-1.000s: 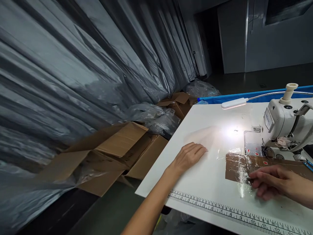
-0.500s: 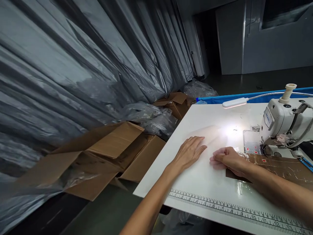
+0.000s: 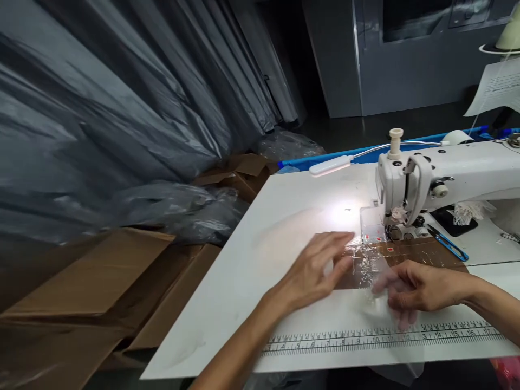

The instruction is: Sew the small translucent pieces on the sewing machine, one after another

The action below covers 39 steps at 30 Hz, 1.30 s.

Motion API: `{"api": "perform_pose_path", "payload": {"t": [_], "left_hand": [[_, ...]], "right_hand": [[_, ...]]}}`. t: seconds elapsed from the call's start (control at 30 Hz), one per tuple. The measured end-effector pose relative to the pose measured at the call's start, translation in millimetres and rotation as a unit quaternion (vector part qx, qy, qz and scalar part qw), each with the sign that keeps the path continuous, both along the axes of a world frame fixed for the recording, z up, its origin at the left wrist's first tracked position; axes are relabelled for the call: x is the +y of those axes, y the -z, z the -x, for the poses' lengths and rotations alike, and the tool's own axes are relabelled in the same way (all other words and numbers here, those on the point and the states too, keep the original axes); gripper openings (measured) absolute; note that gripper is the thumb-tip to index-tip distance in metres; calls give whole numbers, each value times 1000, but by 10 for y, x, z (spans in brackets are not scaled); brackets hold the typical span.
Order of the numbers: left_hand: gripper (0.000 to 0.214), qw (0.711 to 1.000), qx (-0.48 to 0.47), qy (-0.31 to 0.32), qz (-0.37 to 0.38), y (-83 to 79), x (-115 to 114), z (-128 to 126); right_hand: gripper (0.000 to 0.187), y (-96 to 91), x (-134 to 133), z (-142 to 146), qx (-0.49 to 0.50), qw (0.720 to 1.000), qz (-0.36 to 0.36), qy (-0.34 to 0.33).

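My left hand (image 3: pixel 319 268) lies over the white table, fingers stretched out and thumb apart, at the left end of a brown strip (image 3: pixel 426 252). Clear, crinkled film with small red marks covers part of that strip. My right hand (image 3: pixel 422 287) is at the strip's front edge, its fingers curled on a thin, see-through white fabric (image 3: pixel 377 298). The fabric veils the fingertips, which are blurred, and seems to hang past the table's front edge. Just behind the strip stands a white sewing machine (image 3: pixel 406 184), its needle area close to the film.
A ruler scale (image 3: pixel 349 344) runs along the table's front. Blue-handled thread snips (image 3: pixel 449 244) lie right of the needle area. A lit lamp (image 3: pixel 331 165) hangs over the table (image 3: pixel 260 260). Open cardboard boxes (image 3: pixel 81 276) and plastic bags (image 3: pixel 190 208) stand at left.
The view has swung right, showing more of the sewing machine. My left hand has come over to the brown strip's end. My right hand has moved right and toward the front edge with the sheer fabric.
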<state>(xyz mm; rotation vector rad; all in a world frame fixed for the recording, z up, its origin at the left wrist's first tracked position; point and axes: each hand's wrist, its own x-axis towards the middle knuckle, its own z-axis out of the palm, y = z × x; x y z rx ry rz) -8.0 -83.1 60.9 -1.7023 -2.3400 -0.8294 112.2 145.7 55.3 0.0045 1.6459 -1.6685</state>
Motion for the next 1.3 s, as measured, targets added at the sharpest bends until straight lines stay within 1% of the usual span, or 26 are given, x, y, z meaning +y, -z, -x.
{"api": "perform_pose_path", "payload": {"t": [0.07,0.1,0.13,0.17,0.2,0.23,0.3,0.33,0.37,0.4,0.43,0.47,0.5,0.53,0.6,0.7,0.8,0.9,1.03,1.1,1.2,1.3], "left_hand": [[47,990,-56,131,-1,-48,286,-187],[52,981,-84,176,14,-58,400,-252],[56,972,-111,205,32,-59,488,-293],[57,964,-134,222,52,-53,550,-312],[54,959,-157,226,71,-39,587,-311],[46,954,-179,223,87,-19,603,-297],[24,950,-219,200,96,39,597,-250],[17,952,-235,175,88,77,586,-228],[16,955,-253,136,71,118,575,-212],[18,955,-278,88,50,161,568,-204],[21,948,-314,40,28,203,564,-202],[25,933,-360,-4,6,242,564,-205],[28,910,-413,-37,-15,275,567,-211],[31,882,-466,-59,-38,301,571,-216],[34,831,-543,-81,-89,332,581,-219],[29,770,-606,-120,-159,347,593,-205],[28,711,-653,-168,-198,350,598,-193],[30,664,-692,-183,-219,338,598,-195],[41,609,-735,-149,-258,308,606,-200],[46,590,-748,-135,-273,300,614,-199],[48,578,-753,-125,-287,302,624,-196],[43,583,-749,-128,-287,310,625,-199]], "right_hand": [[14,-41,-20,-31,20,999,-6,-27],[7,-60,-16,-50,29,999,-5,-42],[6,-77,4,-72,34,998,-2,-55],[10,-89,44,-95,31,997,2,-65],[14,-95,103,-118,18,997,5,-73],[21,-94,178,-136,-2,997,7,-80],[41,-72,347,-146,-43,996,-7,-80],[49,-55,426,-134,-54,996,-26,-67],[51,-36,494,-111,-54,996,-51,-46],[49,-19,546,-78,-40,996,-82,-15],[45,-5,580,-38,-20,993,-111,20],[40,6,597,6,2,990,-133,55],[37,13,599,49,23,985,-145,85],[36,19,590,88,38,982,-145,112],[40,34,554,144,55,977,-124,162],[47,90,501,165,80,964,-89,236],[56,169,470,141,92,953,-63,280],[56,219,447,119,81,952,-44,291],[51,227,415,116,81,949,-49,301],[50,220,405,118,84,949,-56,298],[48,222,403,113,91,949,-74,294],[47,255,409,102,102,948,-82,290]]}}
